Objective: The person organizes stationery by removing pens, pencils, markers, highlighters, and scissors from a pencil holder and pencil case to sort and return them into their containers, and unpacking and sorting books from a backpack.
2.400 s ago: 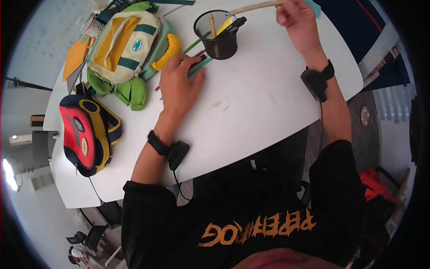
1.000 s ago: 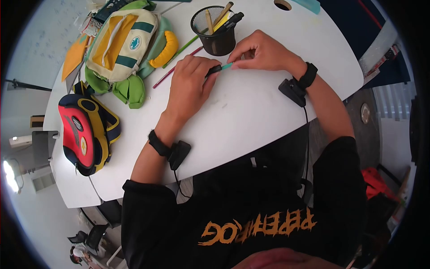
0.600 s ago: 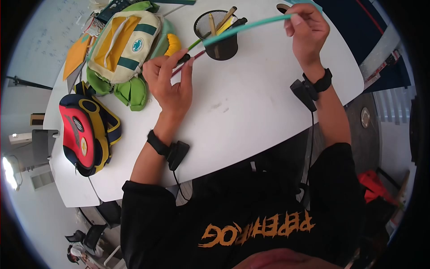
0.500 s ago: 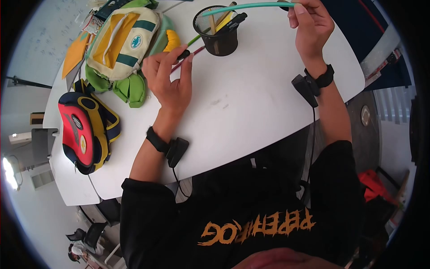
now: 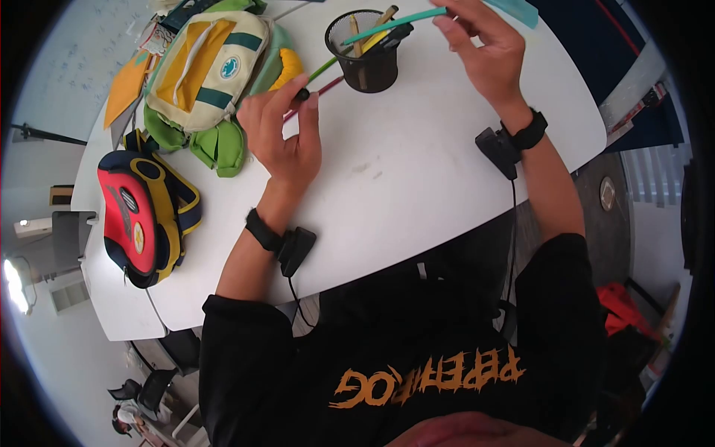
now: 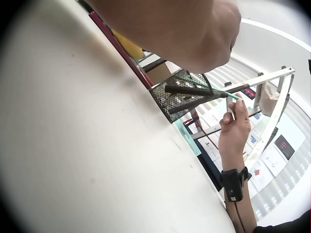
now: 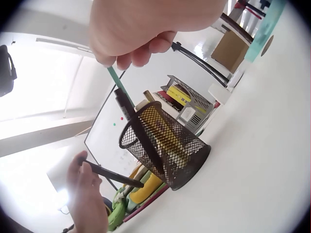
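Right grip: the bare right hand (image 5: 491, 59) pinches the upper end of a slim teal stick (image 5: 395, 26) between thumb and fingers.
Teal stick: slanted, held above the tabletop; far end at the mouth of the round black wire-mesh cup (image 5: 370, 76). Can't tell how deep it sits.
Left grip: the bare left hand (image 5: 283, 138) pinches a slim black pen (image 7: 116, 175) between thumb and fingers, raised off the tabletop.
Black pen: outside the mesh cup, on the cup's left side.
Mesh cup: upright on the white tabletop (image 5: 424, 164). Contents: thick black marker (image 7: 125, 103), yellow item (image 5: 376, 41), light wooden stick (image 5: 354, 36), second tan stick (image 5: 389, 13) leaning at the rim.
Loose on tabletop: green pencil (image 5: 322, 69) and dark red pencil (image 5: 330, 85), side by side between cup and left hand; both partly hidden by that hand.
Bags: cream, green and yellow fabric backpack (image 5: 197, 108) beyond the left hand; red, navy and yellow rounded bag (image 5: 123, 201) nearer the tabletop's left edge.
Wrists: black strapped camera on each.
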Available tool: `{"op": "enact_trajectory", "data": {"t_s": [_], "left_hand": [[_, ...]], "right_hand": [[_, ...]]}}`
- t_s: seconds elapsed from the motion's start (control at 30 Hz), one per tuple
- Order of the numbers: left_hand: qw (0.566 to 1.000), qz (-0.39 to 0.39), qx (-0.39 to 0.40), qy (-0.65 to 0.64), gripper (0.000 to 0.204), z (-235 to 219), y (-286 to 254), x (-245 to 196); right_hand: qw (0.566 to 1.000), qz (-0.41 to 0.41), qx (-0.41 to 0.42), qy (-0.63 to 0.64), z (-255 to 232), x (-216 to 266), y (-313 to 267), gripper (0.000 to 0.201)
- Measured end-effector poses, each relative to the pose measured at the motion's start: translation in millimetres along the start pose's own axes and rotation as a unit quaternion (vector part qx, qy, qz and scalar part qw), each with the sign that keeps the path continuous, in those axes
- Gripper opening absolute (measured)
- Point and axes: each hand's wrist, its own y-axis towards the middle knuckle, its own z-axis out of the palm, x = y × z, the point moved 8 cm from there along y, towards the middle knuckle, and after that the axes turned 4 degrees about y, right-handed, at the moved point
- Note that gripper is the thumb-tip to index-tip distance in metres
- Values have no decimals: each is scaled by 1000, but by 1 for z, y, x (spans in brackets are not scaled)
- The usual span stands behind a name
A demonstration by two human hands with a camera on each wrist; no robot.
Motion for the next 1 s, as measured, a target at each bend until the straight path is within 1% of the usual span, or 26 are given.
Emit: {"op": "enact_trajectory", "data": {"t_s": [0.03, 0.07, 0.13, 0.17, 0.23, 0.37, 0.43, 0.53, 0.57, 0.6, 0.67, 0.73, 0.8, 0.9, 0.93, 1.0], "left_hand": [[1000, 3, -9, -4, 26, 0, 2, 2], [1000, 6, -11, -6, 26, 1, 4, 1], [1000, 3, -7, -13, 26, 2, 2, 2], [1000, -1, -5, -12, 26, 1, 1, 2], [1000, 3, -1, -2, 25, 2, 4, -1], [1000, -8, -7, -16, 22, 4, 2, 3], [1000, -14, -10, -11, 21, 1, 1, 2], [998, -39, -29, -44, 21, 3, -6, 13], [999, -38, -5, -32, 23, 2, -6, 11], [999, -38, -6, -33, 23, 4, -5, 12], [996, -38, -51, -60, 23, -2, -9, 12], [995, -35, -58, -75, 24, -2, -14, 16], [993, -28, -68, -92, 25, -1, -10, 15], [995, -29, -47, -87, 23, -4, -10, 7], [997, -38, -34, -64, 23, -3, -8, 5], [998, -40, -25, -43, 23, -2, -3, 3]], "right_hand": [[997, -48, 30, -60, 3, 8, 3, 25], [996, -51, 28, -62, 3, 10, 4, 25], [999, 26, 22, 5, 7, 2, -2, 23], [999, 29, 25, 7, 9, 3, -4, 23], [997, 66, 19, 32, 11, 2, -5, 23], [996, 74, 24, 33, 13, -4, -9, 24], [995, 82, -20, 59, 9, -2, -11, 24], [994, 84, -23, 66, 14, 2, -6, 25], [997, 66, 11, 45, 18, 7, -2, 27], [997, 66, 11, 43, 20, 8, -1, 27], [995, 74, 54, 48, 31, 8, -4, 28], [993, 87, 58, 47, 32, 3, -6, 32], [991, 109, 22, 79, 25, -10, -8, 32], [989, 116, 14, 95, 20, -24, -11, 31], [988, 118, 14, 95, 19, -23, -14, 31], [985, 146, 19, 91, 18, -21, -9, 33]]}}
